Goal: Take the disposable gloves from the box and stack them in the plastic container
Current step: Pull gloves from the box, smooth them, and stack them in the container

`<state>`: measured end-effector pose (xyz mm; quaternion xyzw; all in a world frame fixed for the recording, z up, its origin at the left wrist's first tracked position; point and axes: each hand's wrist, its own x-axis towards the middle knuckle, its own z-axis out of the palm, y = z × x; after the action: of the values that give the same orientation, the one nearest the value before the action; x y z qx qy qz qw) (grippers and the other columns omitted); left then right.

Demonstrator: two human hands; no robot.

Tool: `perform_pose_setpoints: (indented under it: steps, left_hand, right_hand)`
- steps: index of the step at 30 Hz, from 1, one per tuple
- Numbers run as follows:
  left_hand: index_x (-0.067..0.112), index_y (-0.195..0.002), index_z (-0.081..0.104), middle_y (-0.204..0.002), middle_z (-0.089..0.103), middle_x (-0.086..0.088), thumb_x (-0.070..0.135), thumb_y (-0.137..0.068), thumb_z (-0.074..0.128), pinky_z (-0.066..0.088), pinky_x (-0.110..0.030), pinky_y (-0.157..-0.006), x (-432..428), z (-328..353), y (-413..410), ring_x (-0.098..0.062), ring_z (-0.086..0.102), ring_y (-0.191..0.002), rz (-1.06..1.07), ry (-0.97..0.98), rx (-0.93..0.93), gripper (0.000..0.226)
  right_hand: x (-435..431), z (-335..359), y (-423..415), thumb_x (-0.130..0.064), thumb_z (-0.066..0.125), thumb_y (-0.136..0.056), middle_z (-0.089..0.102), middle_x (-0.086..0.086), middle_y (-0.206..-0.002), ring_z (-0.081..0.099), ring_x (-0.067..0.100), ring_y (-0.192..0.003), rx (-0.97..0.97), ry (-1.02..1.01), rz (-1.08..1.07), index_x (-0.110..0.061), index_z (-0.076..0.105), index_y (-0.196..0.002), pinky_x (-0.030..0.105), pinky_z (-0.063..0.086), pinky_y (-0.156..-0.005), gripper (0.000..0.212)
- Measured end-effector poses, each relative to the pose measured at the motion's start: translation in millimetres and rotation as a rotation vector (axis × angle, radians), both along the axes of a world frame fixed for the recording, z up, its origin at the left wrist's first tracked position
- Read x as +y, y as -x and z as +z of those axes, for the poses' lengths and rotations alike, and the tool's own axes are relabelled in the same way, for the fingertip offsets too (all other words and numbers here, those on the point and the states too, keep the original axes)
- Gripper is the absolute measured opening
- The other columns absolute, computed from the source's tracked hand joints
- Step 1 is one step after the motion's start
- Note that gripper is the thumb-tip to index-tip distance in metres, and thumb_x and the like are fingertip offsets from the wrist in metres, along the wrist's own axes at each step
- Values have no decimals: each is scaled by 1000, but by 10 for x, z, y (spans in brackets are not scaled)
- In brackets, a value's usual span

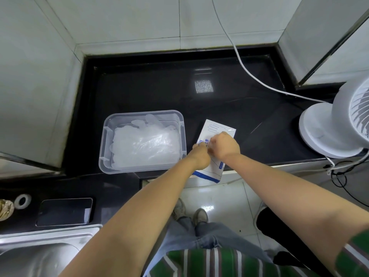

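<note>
**Both hands on glove box, container already part filled**

Head view, looking down at a black countertop (179, 92) in a tiled corner.

- Box (216, 127): white with blue print and a glove outline. It lies flat on the counter, angled, with its near end at the counter's front edge. It sits just right of the plastic container, with a narrow gap between them.
- Plastic container (103, 148): clear, rectangular, no lid on, near the front edge.
- Disposable gloves (143, 145): a translucent whitish pile inside the container, covering most of its floor. A few glove fingers poke toward the far wall.
- Left hand (199, 156): on the middle of the box at its left side, fingers curled downward. What they hold is hidden, so the grip can't be told.
- Right hand (224, 145): on the box just right of the left hand, almost touching it. Knuckles are up and the fingers are curled under. Whether they pinch a glove or the box flap can't be told.
- No glove visible between the hands.

Other things:
- White fan (339, 126) at the right end of the counter, with a white cable (249, 70) running up the wall behind it.
- Dark phone (64, 211) lying flat on the lower left counter, with a tape roll (23, 200) left of it.
- Steel sink (40, 254) at bottom left.
- The person wears a green striped shirt, jeans and shoes, standing on a pale tiled floor.
</note>
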<state>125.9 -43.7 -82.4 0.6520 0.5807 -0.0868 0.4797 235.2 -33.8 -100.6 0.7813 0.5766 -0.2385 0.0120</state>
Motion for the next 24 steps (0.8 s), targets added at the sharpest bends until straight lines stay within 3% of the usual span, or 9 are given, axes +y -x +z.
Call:
perform_pose_setpoints:
  steps: [2,5,8,9,15,18,20,22,24]
  left_hand:
    - [10,-148,29,-148,31,-13,-1,-97,47,48,-40,-101,-3,-4,-1,-34,51,-121,9,-2,-3,55]
    - [11,-149,28,-148,31,-12,0,-99,45,48,-38,-102,-16,-6,1,-31,51,-120,5,-5,-12,54]
    - [12,-150,27,-148,31,-11,1,-100,43,48,-39,-102,-17,-32,6,-31,52,-119,5,-3,-25,54]
    - [12,-149,27,-148,31,-11,1,-100,43,49,-40,-102,-15,-40,7,-31,52,-119,5,0,-28,53]
    - [11,-150,26,-149,32,-13,-1,-97,46,50,-39,-99,-1,-77,1,-32,50,-121,12,-16,-3,58]
    - [11,-151,24,-149,32,-12,0,-98,47,50,-36,-97,-15,-94,1,-32,51,-122,18,-27,6,58]
    - [13,-151,24,-150,32,-11,1,-98,46,50,-38,-98,-26,-109,2,-32,50,-122,24,-30,4,58]
    - [14,-152,22,-151,29,-10,1,-98,44,48,-41,-102,-27,-112,7,-32,49,-123,31,-21,0,59]
    - [13,-153,22,-151,28,-10,1,-98,42,48,-42,-103,-19,-104,-5,-32,49,-123,37,-20,-8,59]
  right_hand:
    - [-2,-5,-12,-17,59,-91,63,6,-89,57,23,-67,1,21,4,-13,71,-86,24,42,-58,14]
    - [10,24,-92,-14,57,-92,60,3,-73,51,17,-59,264,73,-149,-15,59,-65,22,38,-53,27]
    - [43,158,-197,-15,61,-92,65,4,-90,59,16,-82,728,78,-425,-10,67,-85,25,46,-70,11]
    - [58,188,-232,-16,60,-93,65,6,-97,59,18,-90,788,58,-477,-8,68,-93,27,46,-76,11]
    - [-35,133,-278,-26,73,-86,70,7,-97,66,25,-93,470,80,-207,-5,74,-99,34,54,-80,25]
    - [-81,92,-212,-22,66,-90,67,2,-85,62,20,-78,247,115,-74,-15,74,-84,23,45,-61,12]
    - [-78,84,-190,-18,59,-92,68,3,-88,60,20,-75,192,112,-53,-15,73,-84,22,42,-60,17]
    - [-67,97,-197,-17,59,-94,69,5,-93,60,20,-79,355,115,-127,-10,71,-85,24,45,-65,17]
    - [-77,173,-217,-15,60,-94,67,3,-94,61,17,-85,657,127,-267,-10,67,-81,25,47,-69,16]
